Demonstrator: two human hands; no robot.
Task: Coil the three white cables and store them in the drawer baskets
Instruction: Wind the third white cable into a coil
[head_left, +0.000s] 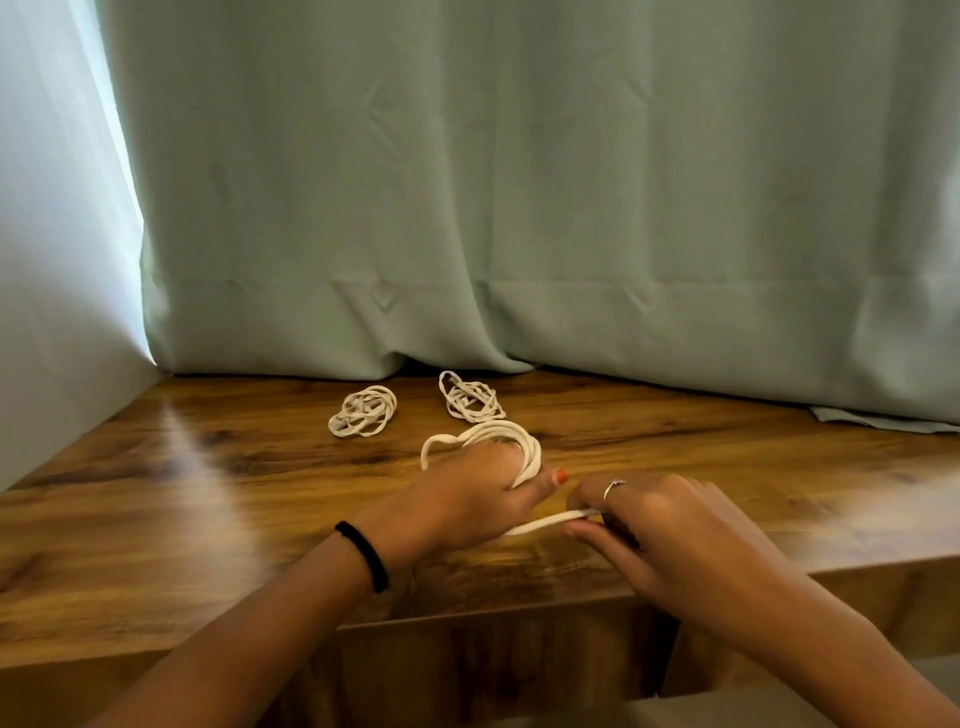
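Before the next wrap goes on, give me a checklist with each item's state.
1. Left hand holds the coil: ok.
2. Right hand pinches the free cable end: ok.
3. Free end runs straight between the hands, no visible tangle: ok.
4. Other two cable bundles lie apart from the coil on the table: ok.
5. Drawer baskets ready: cannot tell, not in view.
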